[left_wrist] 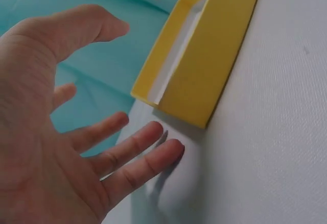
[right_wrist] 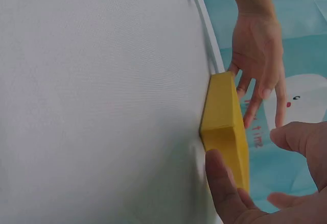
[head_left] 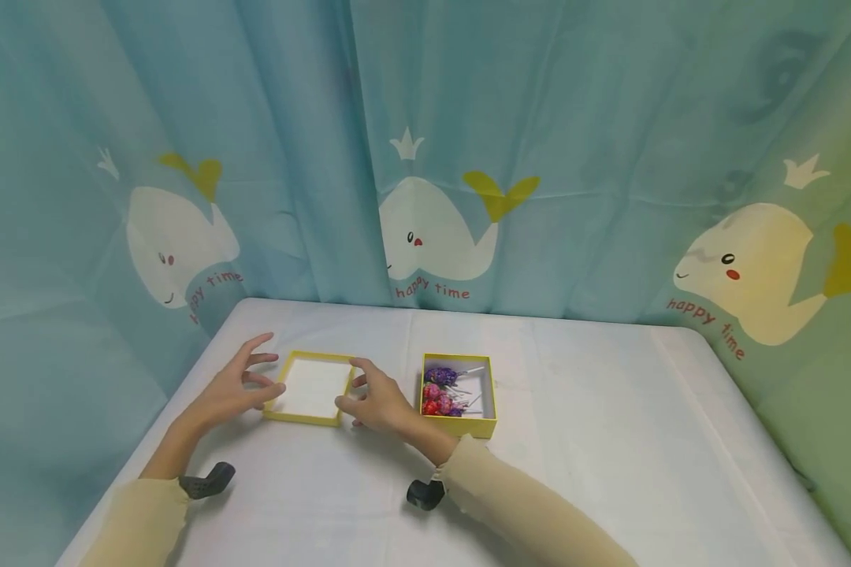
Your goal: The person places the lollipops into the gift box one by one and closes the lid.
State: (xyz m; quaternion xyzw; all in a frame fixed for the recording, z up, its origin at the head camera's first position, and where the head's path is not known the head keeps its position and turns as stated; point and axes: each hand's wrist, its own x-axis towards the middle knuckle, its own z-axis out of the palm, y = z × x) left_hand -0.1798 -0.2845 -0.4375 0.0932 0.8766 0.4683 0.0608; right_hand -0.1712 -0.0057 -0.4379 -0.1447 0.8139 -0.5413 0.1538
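Observation:
A shallow yellow box lid (head_left: pixel 310 387) with a white inside lies open side up on the table, left of the middle. My left hand (head_left: pixel 230 387) is at its left side, fingers spread; the left wrist view shows a gap between the fingertips and the yellow wall (left_wrist: pixel 212 55). At the lid's right side is my right hand (head_left: pixel 377 398), thumb and fingers apart. In the right wrist view its fingers (right_wrist: pixel 223 183) overlap the yellow wall, and I cannot tell whether they touch it. Neither hand grips anything.
Right of the lid stands a deeper yellow box (head_left: pixel 461 426) holding several wrapped lollipops (head_left: pixel 440 394) with white sticks. The right forearm passes close to its front corner. A white cloth covers the table (head_left: pixel 610 441), and a blue-green whale-print curtain (head_left: pixel 291 157) hangs behind it.

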